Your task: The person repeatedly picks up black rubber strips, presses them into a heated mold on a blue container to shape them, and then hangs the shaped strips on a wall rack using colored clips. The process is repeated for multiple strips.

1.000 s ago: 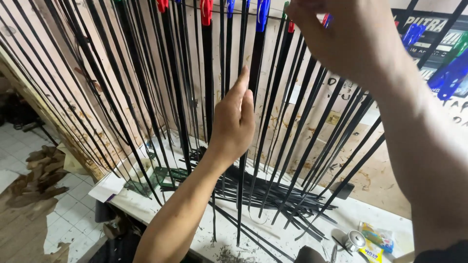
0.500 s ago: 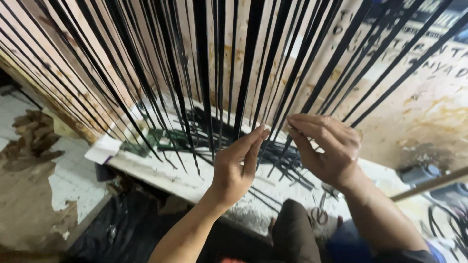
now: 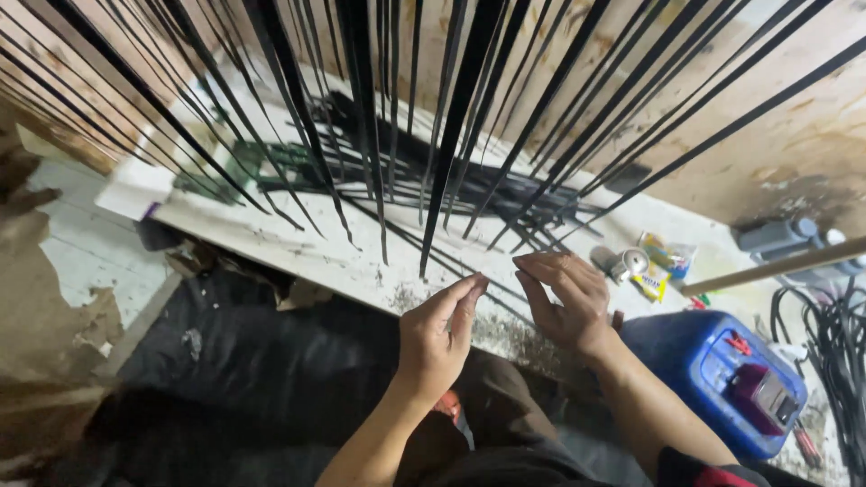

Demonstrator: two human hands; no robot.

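Against the plywood wall, black rods [image 3: 456, 135] leaned steeply, tips down on the white table [image 3: 298, 252], upper ends beyond view. Your left hand [image 3: 437, 338] and right hand [image 3: 564, 298] hovered just below the nearest rod's tip, each grip loosely open, holding nothing.

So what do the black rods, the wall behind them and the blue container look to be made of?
Black rods: probably carbon or fibreglass, going by the thin, straight shafts with a dull sheen. Wall: likely plywood, with brown stained grain. Blue container: seemingly moulded plastic, glossy with rounded corners.
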